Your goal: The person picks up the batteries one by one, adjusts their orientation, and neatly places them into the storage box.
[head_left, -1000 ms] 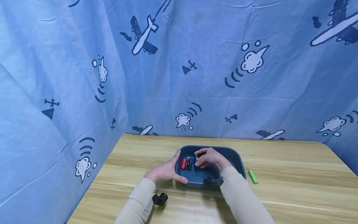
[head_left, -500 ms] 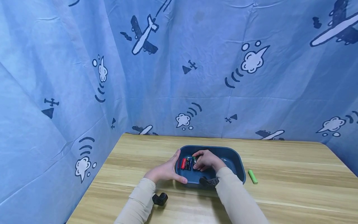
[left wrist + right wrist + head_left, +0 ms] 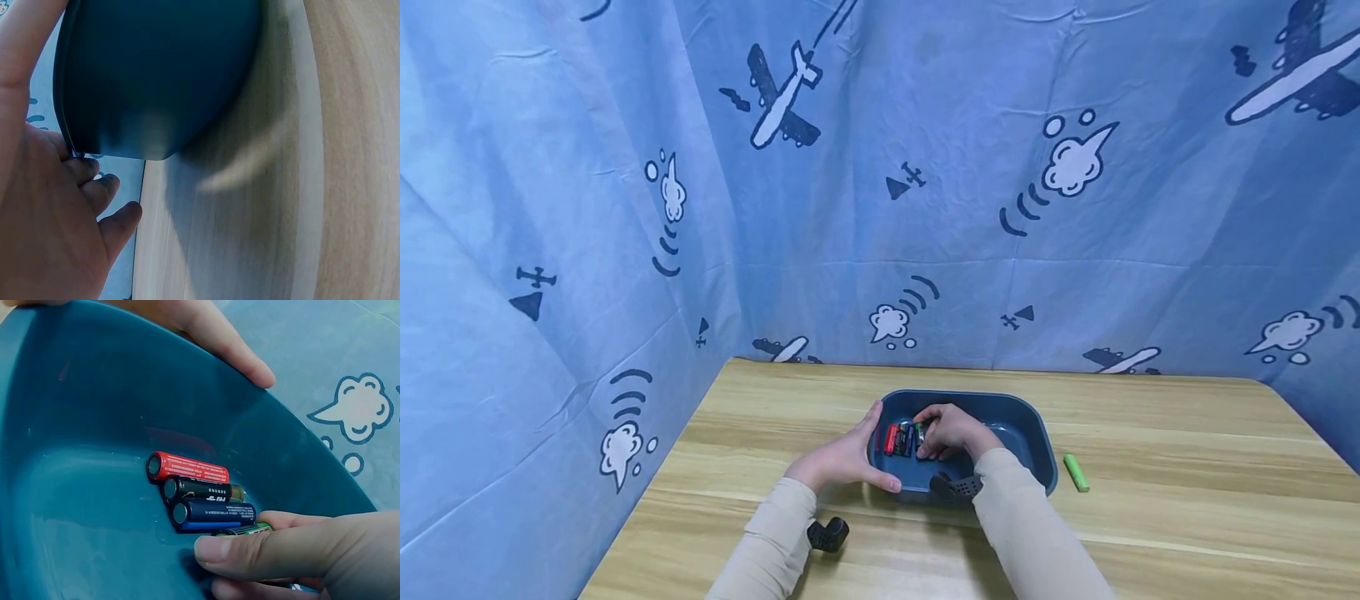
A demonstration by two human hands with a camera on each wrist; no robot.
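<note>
A dark blue plastic tub (image 3: 1011,404) stands on the table. My left hand (image 3: 850,454) holds its left end, thumb at the front wall and fingers at the back corner; in the left wrist view, the smaller fingers bend below the rim. Inside the tub, a red battery (image 3: 190,467), a black battery (image 3: 203,490) and a dark blue battery (image 3: 214,514) lie side by side. Next to them, my right hand (image 3: 953,431) pinches a green-and-black battery (image 3: 247,529) between thumb and fingers, low over the tub's floor. The hand hides most of this battery.
A light green battery (image 3: 1076,472) lies on the wooden table (image 3: 1187,500), right of the tub. Behind the table hangs a blue curtain (image 3: 955,217) with airplane prints. Both wrists wear black camera mounts.
My right hand has moved left and slightly down with the green-and-black battery, bringing it beside the dark blue one. My left hand keeps its place on the tub.
</note>
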